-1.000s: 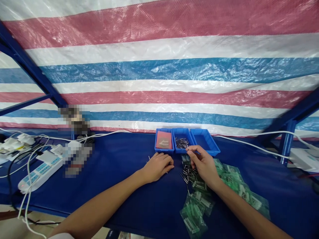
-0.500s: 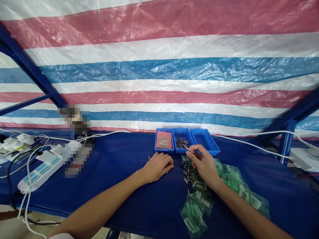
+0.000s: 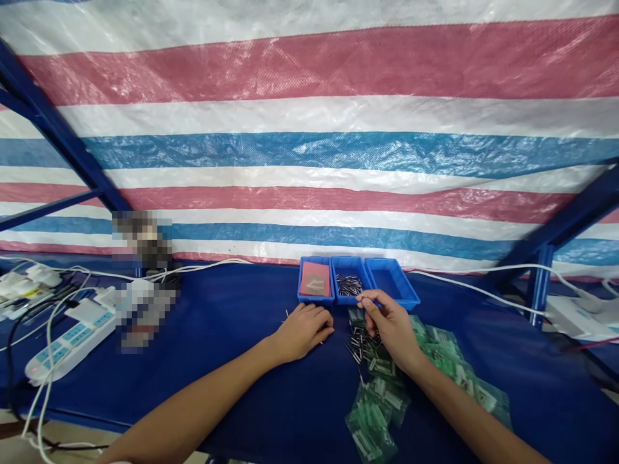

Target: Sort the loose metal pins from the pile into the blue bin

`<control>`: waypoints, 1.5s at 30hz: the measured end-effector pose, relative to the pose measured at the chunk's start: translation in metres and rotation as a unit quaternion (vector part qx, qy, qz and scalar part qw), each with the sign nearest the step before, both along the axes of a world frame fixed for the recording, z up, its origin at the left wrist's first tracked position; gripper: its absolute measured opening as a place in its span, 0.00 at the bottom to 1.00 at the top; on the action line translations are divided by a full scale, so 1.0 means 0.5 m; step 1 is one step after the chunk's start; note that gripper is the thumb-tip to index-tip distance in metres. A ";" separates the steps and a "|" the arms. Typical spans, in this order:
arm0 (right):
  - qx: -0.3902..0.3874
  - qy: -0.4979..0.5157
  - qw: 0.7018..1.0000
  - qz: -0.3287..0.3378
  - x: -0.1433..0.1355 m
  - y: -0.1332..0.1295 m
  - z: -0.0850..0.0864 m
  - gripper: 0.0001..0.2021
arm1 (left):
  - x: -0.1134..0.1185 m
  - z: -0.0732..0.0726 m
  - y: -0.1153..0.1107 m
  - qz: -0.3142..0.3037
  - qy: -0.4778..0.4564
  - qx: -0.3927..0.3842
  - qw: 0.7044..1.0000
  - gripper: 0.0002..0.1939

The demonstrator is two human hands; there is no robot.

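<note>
Right hand [image 3: 393, 328]: thumb and index tips pinched together just by the near edge of the middle bin [image 3: 344, 300]; whatever sits between the tips is too small to tell. Left hand [image 3: 304, 332]: palm down on the blue table [image 3: 217, 309], fingers loosely curled, can't tell if gripping; a thin pale piece [image 3: 287, 314] pokes out beside it. Strip of tabletop runs between left hand and loose dark rods [image 3: 354, 349]; wider stretch runs from left forearm to the power strip [image 3: 72, 341]. Green bags [image 3: 370, 428] crowd under and around the right wrist, one group near the table's front edge. Bin row stands at the back edge, against the striped tarp [image 3: 309, 149]: left bin [image 3: 315, 299] with a pink packet [image 3: 310, 274], middle with rods, right bin [image 3: 391, 278] just beyond the right hand. Loose rods lie left of the right hand, most long axes slanting far-left to near-right, the nearest pointing roughly toward the person. Rods in middle bin [image 3: 349, 285] lie jumbled, mostly crosswise.
</note>
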State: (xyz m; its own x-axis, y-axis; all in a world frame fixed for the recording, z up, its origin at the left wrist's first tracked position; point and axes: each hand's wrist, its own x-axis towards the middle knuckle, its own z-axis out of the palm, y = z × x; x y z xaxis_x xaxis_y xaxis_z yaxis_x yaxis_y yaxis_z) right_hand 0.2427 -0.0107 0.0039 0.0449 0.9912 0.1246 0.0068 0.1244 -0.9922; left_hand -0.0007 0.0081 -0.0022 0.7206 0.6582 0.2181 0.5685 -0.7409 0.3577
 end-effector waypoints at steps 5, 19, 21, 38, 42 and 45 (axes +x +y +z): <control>-0.003 0.033 0.999 0.012 -0.008 -0.003 0.009 0.22 | 0.000 -0.001 0.000 0.000 -0.004 -0.002 1.000 0.08; 0.000 0.064 0.998 0.008 -0.003 -0.002 0.004 0.19 | 0.000 -0.003 0.000 -0.007 -0.004 0.008 1.000 0.08; -0.001 0.053 0.999 0.006 -0.004 -0.003 0.007 0.19 | 0.000 -0.003 -0.001 -0.008 -0.001 0.014 1.000 0.08; -0.034 0.142 0.986 0.081 -0.010 -0.012 0.007 0.17 | -0.001 -0.004 -0.003 -0.017 0.003 0.051 0.999 0.11; -0.046 0.160 0.981 0.095 -0.011 -0.013 0.003 0.17 | -0.001 -0.002 -0.005 -0.014 0.004 0.059 0.998 0.15; -0.046 0.160 0.981 0.097 -0.012 -0.013 -0.003 0.16 | -0.002 -0.002 -0.004 -0.017 0.004 0.057 0.998 0.18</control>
State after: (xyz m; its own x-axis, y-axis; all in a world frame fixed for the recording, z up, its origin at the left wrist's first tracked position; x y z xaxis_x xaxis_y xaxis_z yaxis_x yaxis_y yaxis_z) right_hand 0.2368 -0.0171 0.0026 -0.1236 0.9914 0.0441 -0.3224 0.0019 -0.9466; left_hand -0.0018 0.0060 -0.0031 0.7446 0.6040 0.2843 0.5441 -0.7958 0.2658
